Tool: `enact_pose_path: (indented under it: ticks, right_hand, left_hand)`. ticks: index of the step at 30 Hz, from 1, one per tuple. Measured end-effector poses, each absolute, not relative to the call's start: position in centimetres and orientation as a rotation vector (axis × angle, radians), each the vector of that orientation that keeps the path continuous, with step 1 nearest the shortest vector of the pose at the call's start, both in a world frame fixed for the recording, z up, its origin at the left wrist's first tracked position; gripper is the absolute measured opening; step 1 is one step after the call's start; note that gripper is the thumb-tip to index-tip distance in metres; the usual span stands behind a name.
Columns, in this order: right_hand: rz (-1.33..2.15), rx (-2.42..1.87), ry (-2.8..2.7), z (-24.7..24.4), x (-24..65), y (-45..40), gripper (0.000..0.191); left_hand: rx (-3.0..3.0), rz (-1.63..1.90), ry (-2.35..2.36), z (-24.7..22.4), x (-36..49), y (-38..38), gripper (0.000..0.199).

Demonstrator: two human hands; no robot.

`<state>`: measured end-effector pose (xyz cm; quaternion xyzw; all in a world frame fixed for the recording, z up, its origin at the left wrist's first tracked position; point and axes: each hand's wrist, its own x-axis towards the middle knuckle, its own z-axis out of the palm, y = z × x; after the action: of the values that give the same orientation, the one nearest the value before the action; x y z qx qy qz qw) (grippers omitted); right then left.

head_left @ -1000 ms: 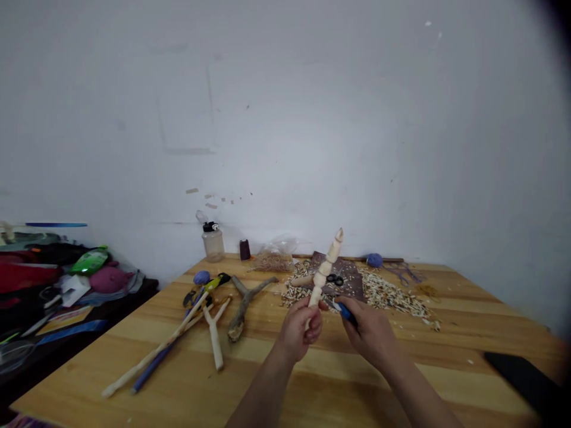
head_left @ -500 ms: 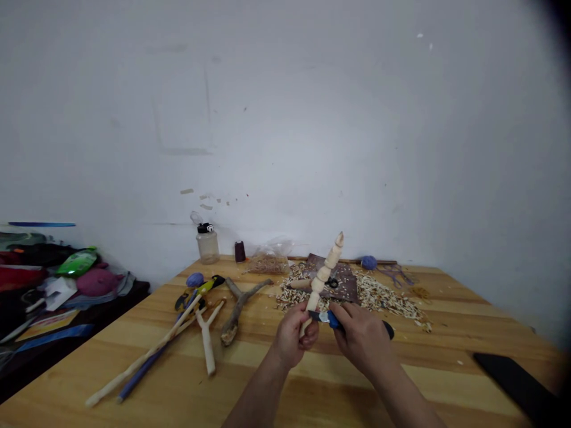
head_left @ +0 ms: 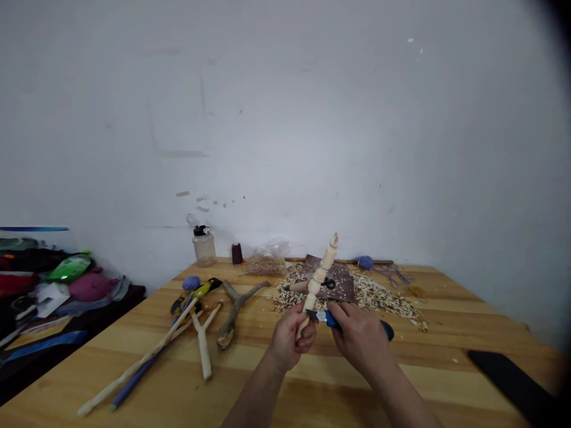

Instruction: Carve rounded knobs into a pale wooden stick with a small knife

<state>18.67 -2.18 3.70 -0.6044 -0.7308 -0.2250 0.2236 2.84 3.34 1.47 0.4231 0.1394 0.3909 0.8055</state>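
My left hand [head_left: 292, 337] grips the lower end of a pale carved wooden stick [head_left: 319, 276], which stands tilted upward with knobbed, notched sections and a pointed tip. My right hand [head_left: 359, 340] is closed around a carving knife with a blue and black handle [head_left: 332, 320]. The short blade [head_left: 313, 315] sits at the stick just above my left hand. Part of the handle is hidden by my right fingers.
A wooden table [head_left: 285, 380] holds peeled branches [head_left: 203, 345], a forked driftwood branch [head_left: 234, 315], wood shavings [head_left: 379, 297] around a dark board [head_left: 343, 282], scissors [head_left: 329, 283], a plastic bottle [head_left: 204, 246] and a black slab [head_left: 504, 374]. A white wall stands behind.
The knife has moved left and its blade has come to the stick. My hands are closer together, and the whole scene has drifted slightly left in view.
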Motion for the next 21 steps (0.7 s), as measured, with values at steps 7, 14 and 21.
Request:
enact_pose_path:
  ticks: [7, 14, 21]
  right_hand:
    - [-0.590, -1.668, -2.030, 3.56, 18.74, -2.13, 0.030]
    - [-0.586, -1.685, -2.024, 3.44, 18.66, -2.01, 0.030]
    - [-0.578, -1.746, -2.024, 3.25, 18.50, -1.83, 0.029]
  left_hand:
    - [0.898, 0.830, 0.268, 1.30, 2.83, 3.44, 0.019]
    - [0.903, 0.819, 0.295, 1.25, 2.83, 3.42, 0.023]
    - [0.970, 0.840, 0.336, 1.39, 2.73, 3.43, 0.024]
